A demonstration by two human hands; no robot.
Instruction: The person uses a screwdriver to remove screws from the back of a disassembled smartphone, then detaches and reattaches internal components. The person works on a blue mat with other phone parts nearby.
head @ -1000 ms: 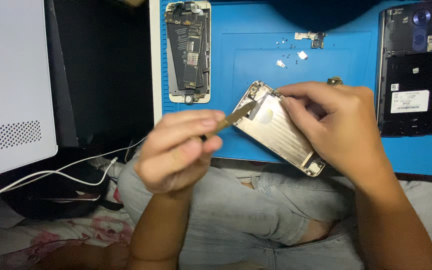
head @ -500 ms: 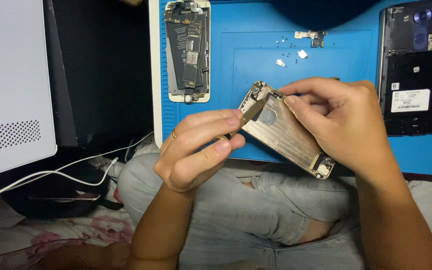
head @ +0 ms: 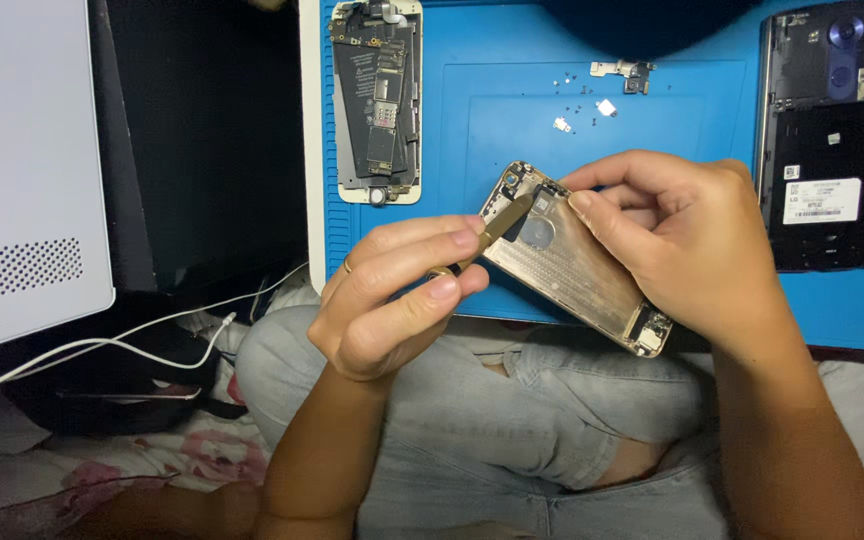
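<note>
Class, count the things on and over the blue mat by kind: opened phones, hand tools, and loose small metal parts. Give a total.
Opened phones: 3, the gold shell in the right hand, the white-edged one, the black one.
Hand tools: 1, a flat metal tool in the left hand.
Loose metal parts: 3, plus tiny screws too small to count.
Total: 7

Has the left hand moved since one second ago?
Yes. The left hand moved right, toward the phone housing, judged against the blue mat.

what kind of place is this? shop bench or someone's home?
Likely a home phone-repair spot, not a shop bench. A blue repair mat carries an opened phone, a black phone back and loose small parts. The person sits cross-legged on floral bedding, and both hands work on a gold phone housing.
</note>
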